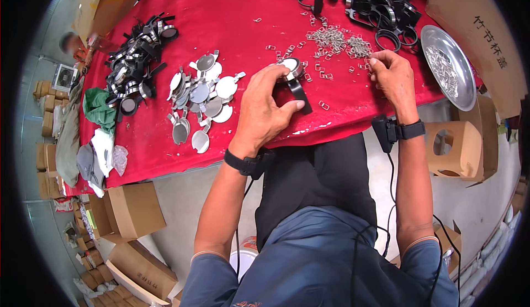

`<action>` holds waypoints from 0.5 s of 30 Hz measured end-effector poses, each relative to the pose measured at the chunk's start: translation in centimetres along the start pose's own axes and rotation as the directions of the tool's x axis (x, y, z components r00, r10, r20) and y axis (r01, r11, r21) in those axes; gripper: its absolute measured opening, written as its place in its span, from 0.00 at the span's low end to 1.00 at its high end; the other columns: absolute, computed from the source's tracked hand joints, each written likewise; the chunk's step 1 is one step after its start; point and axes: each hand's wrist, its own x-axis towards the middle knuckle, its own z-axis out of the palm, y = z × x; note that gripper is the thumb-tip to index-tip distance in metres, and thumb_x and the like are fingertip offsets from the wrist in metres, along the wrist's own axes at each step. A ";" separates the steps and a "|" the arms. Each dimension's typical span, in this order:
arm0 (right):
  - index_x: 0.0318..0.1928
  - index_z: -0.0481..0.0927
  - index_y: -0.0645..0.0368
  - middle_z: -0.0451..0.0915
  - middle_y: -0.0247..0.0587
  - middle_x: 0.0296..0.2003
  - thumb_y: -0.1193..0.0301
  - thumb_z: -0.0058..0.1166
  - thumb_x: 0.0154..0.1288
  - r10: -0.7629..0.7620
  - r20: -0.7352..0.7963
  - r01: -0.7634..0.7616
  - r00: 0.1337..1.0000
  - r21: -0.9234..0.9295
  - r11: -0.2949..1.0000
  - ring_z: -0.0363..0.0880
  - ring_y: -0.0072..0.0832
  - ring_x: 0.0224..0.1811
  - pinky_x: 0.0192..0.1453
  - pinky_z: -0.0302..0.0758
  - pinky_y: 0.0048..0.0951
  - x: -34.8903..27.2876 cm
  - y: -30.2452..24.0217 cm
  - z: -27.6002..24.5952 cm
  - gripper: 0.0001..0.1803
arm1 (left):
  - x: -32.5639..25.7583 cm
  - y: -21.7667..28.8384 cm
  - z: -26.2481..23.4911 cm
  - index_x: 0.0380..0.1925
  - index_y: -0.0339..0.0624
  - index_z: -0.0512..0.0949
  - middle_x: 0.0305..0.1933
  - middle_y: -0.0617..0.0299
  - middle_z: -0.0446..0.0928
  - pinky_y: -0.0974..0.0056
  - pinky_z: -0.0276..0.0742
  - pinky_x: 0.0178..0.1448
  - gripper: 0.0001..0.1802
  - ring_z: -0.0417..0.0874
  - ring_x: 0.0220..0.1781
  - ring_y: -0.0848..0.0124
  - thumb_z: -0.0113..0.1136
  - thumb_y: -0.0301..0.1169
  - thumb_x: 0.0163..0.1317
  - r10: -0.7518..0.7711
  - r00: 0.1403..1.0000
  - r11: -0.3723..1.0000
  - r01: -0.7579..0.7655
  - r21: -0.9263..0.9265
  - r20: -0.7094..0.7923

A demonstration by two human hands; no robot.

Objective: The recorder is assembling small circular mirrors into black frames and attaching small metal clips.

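My left hand (258, 108) is closed around a round black lid (298, 94) with a silver band and a flat black tab pointing toward me. A pale disc shows in its top. To the right, my right hand (396, 80) has thumb and forefinger pinched together at the edge of a pile of small metal wire clips (331, 39); whatever lies between the fingertips is too small to make out. Several flat round metal discs with short tabs (200, 93) lie heaped left of my left hand.
Black ring parts (138, 58) are piled at the left, with more (381, 14) at the far right. A metal tray (468, 98) of small silver pieces sits by the right edge of the red tablecloth (221, 25). Cardboard boxes (135, 210) stand below. Another person's hand shows far left.
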 end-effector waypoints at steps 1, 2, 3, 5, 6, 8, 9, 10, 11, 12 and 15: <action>0.51 0.94 0.63 0.94 0.42 0.36 0.70 0.68 0.77 0.003 -0.005 -0.003 1.000 -0.006 1.000 0.93 0.26 0.34 0.43 0.88 0.33 -0.1 0.4 0.0 0.11 | 0.0 0.1 -0.1 0.64 0.37 0.82 0.66 0.50 0.86 0.53 0.84 0.73 0.40 0.88 0.64 0.54 0.88 0.25 0.48 -0.007 1.000 1.000 0.007 0.017 0.009; 0.51 0.94 0.62 0.94 0.45 0.37 0.70 0.68 0.75 -0.101 0.028 0.103 0.994 -0.045 0.994 0.94 0.30 0.37 0.46 0.88 0.35 -0.1 1.0 0.3 0.11 | 0.1 0.2 -0.2 0.64 0.38 0.82 0.66 0.50 0.86 0.53 0.83 0.72 0.40 0.88 0.64 0.54 0.88 0.25 0.48 -0.014 1.000 0.999 0.013 0.034 0.018; 0.52 0.95 0.60 0.95 0.48 0.39 0.71 0.69 0.74 -0.204 0.066 0.209 0.977 -0.080 0.975 0.95 0.35 0.39 0.49 0.88 0.37 -0.2 1.1 0.4 0.11 | 0.1 0.4 -0.1 0.64 0.38 0.82 0.66 0.50 0.86 0.53 0.83 0.72 0.40 0.88 0.64 0.54 0.88 0.25 0.48 -0.012 1.000 1.000 0.012 0.028 0.018; 0.51 0.95 0.58 0.94 0.55 0.41 0.70 0.69 0.72 -0.287 0.066 0.294 0.956 -0.161 0.942 0.95 0.50 0.45 0.54 0.87 0.44 -0.3 1.1 1.1 0.11 | 0.3 1.0 -0.1 0.64 0.38 0.82 0.66 0.51 0.86 0.52 0.83 0.72 0.40 0.88 0.63 0.54 0.87 0.24 0.48 -0.052 0.998 0.998 0.050 0.045 0.024; 0.49 0.95 0.58 0.93 0.55 0.41 0.69 0.70 0.71 -0.293 0.068 0.300 0.954 -0.181 0.936 0.94 0.51 0.45 0.54 0.87 0.46 -0.1 1.1 1.6 0.11 | 0.4 1.2 -0.2 0.64 0.39 0.82 0.65 0.51 0.86 0.52 0.83 0.72 0.40 0.87 0.63 0.53 0.87 0.24 0.48 -0.052 0.998 0.996 0.049 0.079 0.031; 0.48 0.95 0.58 0.93 0.56 0.41 0.69 0.71 0.70 -0.302 0.068 0.310 0.951 -0.201 0.929 0.94 0.52 0.46 0.54 0.87 0.48 0.1 1.3 2.1 0.10 | 0.3 1.3 0.1 0.64 0.39 0.82 0.65 0.51 0.86 0.52 0.83 0.72 0.40 0.87 0.63 0.53 0.87 0.24 0.48 -0.056 0.998 0.996 0.054 0.069 0.027; 0.47 0.95 0.59 0.93 0.56 0.41 0.68 0.72 0.69 -0.331 0.083 0.341 0.940 -0.257 0.904 0.93 0.54 0.46 0.54 0.86 0.50 0.1 1.3 2.3 0.10 | 0.2 1.2 0.1 0.64 0.39 0.81 0.65 0.51 0.86 0.52 0.83 0.72 0.40 0.87 0.63 0.53 0.88 0.24 0.48 -0.064 0.998 0.996 0.062 0.060 0.025; 0.45 0.95 0.59 0.92 0.56 0.40 0.68 0.72 0.69 -0.358 0.100 0.371 0.928 -0.313 0.875 0.92 0.55 0.46 0.54 0.86 0.52 0.0 1.4 2.6 0.10 | 0.2 1.1 0.2 0.64 0.39 0.81 0.65 0.51 0.86 0.52 0.83 0.72 0.40 0.87 0.63 0.53 0.88 0.24 0.48 -0.061 0.998 0.996 0.060 0.062 0.023; 0.45 0.95 0.59 0.92 0.56 0.40 0.68 0.72 0.69 -0.361 0.098 0.373 0.927 -0.312 0.874 0.92 0.55 0.46 0.54 0.86 0.52 0.0 1.7 2.8 0.10 | 0.2 1.1 0.3 0.64 0.39 0.81 0.66 0.51 0.86 0.52 0.83 0.72 0.40 0.87 0.63 0.53 0.88 0.25 0.48 -0.056 0.998 0.997 0.054 0.057 0.024; 0.45 0.94 0.59 0.91 0.56 0.40 0.68 0.73 0.69 -0.408 0.088 0.412 0.909 -0.349 0.842 0.92 0.55 0.45 0.54 0.85 0.53 -0.2 1.9 2.9 0.09 | 0.1 1.0 0.4 0.64 0.39 0.81 0.66 0.51 0.85 0.52 0.83 0.72 0.40 0.87 0.64 0.53 0.88 0.25 0.48 -0.054 0.998 0.997 0.053 0.052 0.025; 0.45 0.94 0.59 0.89 0.54 0.38 0.69 0.72 0.69 -0.458 0.053 0.447 0.887 -0.346 0.825 0.90 0.55 0.44 0.54 0.85 0.51 -0.8 2.2 3.1 0.08 | 0.0 0.5 0.5 0.64 0.38 0.81 0.66 0.49 0.85 0.52 0.83 0.72 0.40 0.87 0.63 0.52 0.87 0.25 0.49 -0.009 1.000 0.997 0.008 0.080 0.011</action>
